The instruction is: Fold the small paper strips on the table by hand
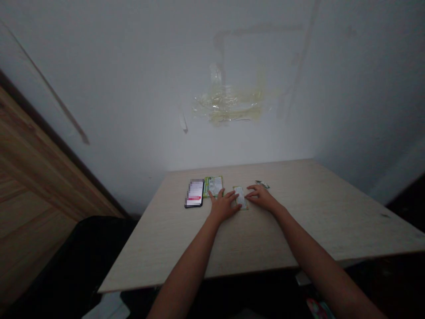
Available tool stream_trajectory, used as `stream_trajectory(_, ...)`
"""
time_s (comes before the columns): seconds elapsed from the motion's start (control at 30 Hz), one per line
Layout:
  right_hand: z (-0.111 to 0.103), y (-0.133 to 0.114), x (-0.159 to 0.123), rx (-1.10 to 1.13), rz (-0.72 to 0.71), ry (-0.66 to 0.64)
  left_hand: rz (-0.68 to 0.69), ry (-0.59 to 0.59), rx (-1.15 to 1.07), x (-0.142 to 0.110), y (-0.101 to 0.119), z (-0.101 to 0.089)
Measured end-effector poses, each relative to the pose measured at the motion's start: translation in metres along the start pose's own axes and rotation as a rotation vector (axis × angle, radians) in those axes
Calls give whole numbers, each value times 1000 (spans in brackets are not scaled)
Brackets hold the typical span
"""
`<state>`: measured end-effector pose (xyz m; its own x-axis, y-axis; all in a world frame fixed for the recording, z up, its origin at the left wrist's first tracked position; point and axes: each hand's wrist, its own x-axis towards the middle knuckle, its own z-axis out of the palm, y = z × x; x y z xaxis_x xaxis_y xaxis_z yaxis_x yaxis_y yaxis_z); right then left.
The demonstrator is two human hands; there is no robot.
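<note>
Above the near half of the pale tabletop [252, 248], the left hand [223, 207] is open, fingers splayed from the green-bordered sheet [215, 182] to the small printed card [241, 199]. The card lies between both hands; the right hand [264, 198] has its bent fingertips at the card's other edge, whether pinching it I cannot tell. Uneven pressure there could skew or crease the card, and a sideways sweep could nudge the sheet into the phone [195, 195] beside it. Slightly beyond the right fingers, a small scrap [264, 184] could be knocked by a raised knuckle. Farther off, tape [229, 108] clings to the wall [133, 88].
</note>
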<state>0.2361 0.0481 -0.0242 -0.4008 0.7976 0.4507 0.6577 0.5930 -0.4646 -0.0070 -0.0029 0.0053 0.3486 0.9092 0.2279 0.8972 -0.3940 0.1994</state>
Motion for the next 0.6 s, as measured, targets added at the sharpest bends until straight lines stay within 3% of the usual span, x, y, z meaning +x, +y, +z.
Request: stream_trajectory(0.6, 0, -14, 17, -185, 154, -60, -19, -39, 27, -1, 4, -7)
